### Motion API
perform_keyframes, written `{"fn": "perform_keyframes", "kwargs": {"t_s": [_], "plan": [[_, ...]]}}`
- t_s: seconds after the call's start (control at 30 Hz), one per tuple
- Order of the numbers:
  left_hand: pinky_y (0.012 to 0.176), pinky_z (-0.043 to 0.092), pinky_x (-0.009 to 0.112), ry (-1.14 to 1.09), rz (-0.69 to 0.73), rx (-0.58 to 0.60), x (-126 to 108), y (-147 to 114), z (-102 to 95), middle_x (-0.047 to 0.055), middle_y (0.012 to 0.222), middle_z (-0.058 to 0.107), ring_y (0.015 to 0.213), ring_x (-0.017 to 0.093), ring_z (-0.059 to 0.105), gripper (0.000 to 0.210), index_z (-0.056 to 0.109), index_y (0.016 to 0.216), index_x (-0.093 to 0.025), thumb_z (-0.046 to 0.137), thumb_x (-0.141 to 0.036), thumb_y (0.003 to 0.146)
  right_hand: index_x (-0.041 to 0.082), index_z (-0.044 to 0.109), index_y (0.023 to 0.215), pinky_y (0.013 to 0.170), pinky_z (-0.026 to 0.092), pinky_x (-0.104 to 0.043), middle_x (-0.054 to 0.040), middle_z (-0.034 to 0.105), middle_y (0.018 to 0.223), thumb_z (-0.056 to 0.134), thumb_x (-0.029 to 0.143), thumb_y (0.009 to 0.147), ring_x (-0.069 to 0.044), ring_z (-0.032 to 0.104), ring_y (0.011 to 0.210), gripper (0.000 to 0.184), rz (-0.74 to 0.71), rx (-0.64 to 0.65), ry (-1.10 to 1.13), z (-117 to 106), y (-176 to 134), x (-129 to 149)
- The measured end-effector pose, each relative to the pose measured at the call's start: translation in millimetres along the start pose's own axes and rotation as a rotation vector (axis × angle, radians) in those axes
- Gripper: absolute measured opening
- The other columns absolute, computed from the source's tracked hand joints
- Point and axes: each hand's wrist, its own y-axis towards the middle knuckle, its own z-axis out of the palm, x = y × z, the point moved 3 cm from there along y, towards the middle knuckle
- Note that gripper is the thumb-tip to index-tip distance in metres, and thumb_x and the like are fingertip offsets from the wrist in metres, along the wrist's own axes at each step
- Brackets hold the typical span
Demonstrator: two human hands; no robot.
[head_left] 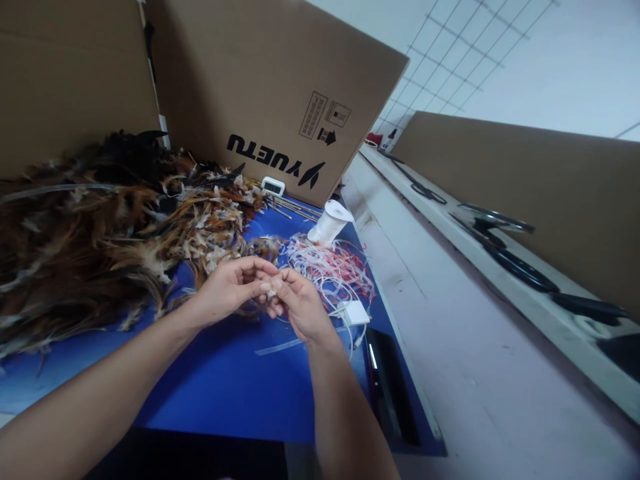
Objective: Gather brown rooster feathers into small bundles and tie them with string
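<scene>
My left hand (239, 283) and my right hand (300, 298) meet above the blue tabletop (240, 387). Both are closed, thumbs and fingertips pinching together at a small whitish, fluffy feather bunch (271, 293). Fingers cover most of this bunch, so its full shape is hidden. Beyond and to the left spreads a big heap of brown and black feathers (100, 247). Just past my right hand lies a tangle of white and red plastic strips (340, 267), with a white spool (330, 223) standing at its far side.
A white charger (354, 313) with its cable lies right of my right hand, near a dark phone-like slab (390, 387). A small digital clock (273, 187) and thin sticks sit before a large cardboard box (270, 87). Scissors (429, 193) rest on the ledge at right.
</scene>
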Motion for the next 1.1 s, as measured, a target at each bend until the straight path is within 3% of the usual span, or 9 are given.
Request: {"fn": "perform_keyframes", "kwargs": {"t_s": [0.4, 0.77, 1.1], "plan": [[0.057, 0.050, 0.018, -0.077, -0.124, -0.049, 10.0, -0.4, -3.8, 0.000, 0.065, 0.069, 0.055, 0.008, 0.061, 0.026, 0.063, 0.085, -0.013, 0.078, -0.029, 0.070, 0.017, 0.055, 0.076, 0.044, 0.042, -0.018, 0.0040, 0.061, 0.057, 0.069, 0.038, 0.080, -0.006, 0.051, 0.043, 0.025, -0.007, -0.018, -0.075, -2.8, -0.8, 0.1], [0.055, 0.049, 0.018, -0.125, -0.124, -0.016, 12.7, 2.0, -2.8, 0.000, 0.066, 0.068, 0.054, 0.007, 0.060, 0.030, 0.061, 0.090, -0.014, 0.079, -0.028, 0.070, 0.016, 0.057, 0.074, 0.043, 0.045, -0.018, 0.0036, 0.061, 0.057, 0.073, 0.037, 0.076, -0.006, 0.050, 0.042, 0.026, 0.087, -0.048, -0.035, -3.4, -1.7, -0.5], [0.055, 0.047, 0.017, -0.115, -0.118, -0.009, 19.0, 1.8, -4.7, -0.001, 0.063, 0.066, 0.055, 0.007, 0.059, 0.023, 0.060, 0.076, -0.014, 0.077, -0.028, 0.072, 0.016, 0.057, 0.073, 0.043, 0.046, -0.018, 0.0047, 0.060, 0.057, 0.075, 0.039, 0.073, -0.005, 0.050, 0.042, 0.028, 0.134, -0.054, -0.006, -4.7, -2.9, 0.9]]}}
